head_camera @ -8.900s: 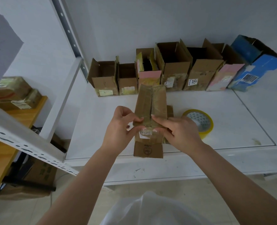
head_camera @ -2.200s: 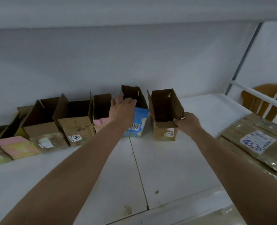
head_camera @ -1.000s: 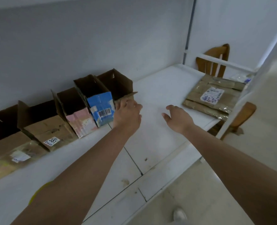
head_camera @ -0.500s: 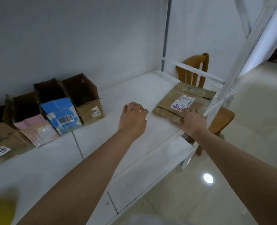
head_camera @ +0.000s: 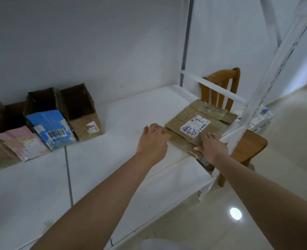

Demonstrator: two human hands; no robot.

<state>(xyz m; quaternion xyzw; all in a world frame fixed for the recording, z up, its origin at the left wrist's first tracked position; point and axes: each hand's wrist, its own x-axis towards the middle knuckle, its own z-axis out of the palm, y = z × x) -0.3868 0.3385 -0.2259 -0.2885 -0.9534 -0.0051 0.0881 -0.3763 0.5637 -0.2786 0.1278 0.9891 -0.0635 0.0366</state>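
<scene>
Head view: you stand before a white shelf board (head_camera: 113, 177) set against a plain pale wall (head_camera: 95, 42); a seam runs across the board, and a perforated white upright (head_camera: 275, 60) rises at its right end; behind that end stands a wooden chair (head_camera: 221, 83), and pale glossy floor (head_camera: 257, 195) shows below, with a spot of light reflected in it. Along the wall on the left sit open cartons, tipped back in a row: a brown carton (head_camera: 84, 123), touching it a blue carton (head_camera: 50, 129) with a barcode, then a pink carton (head_camera: 21, 141).

The flattened cardboard box (head_camera: 185, 121) lies flat at the right end of the board, well apart from the cartons, its near corner reaching the board's front edge; a white shipping label (head_camera: 196, 126) with blue and red writing faces up. Your right hand (head_camera: 212, 147) rests on its near corner, fingers stretched flat on top, thumb along the near edge. Your left hand (head_camera: 153, 141) is at its left corner, fingers curled away from the camera; whether they grip the cardboard cannot be told.
</scene>
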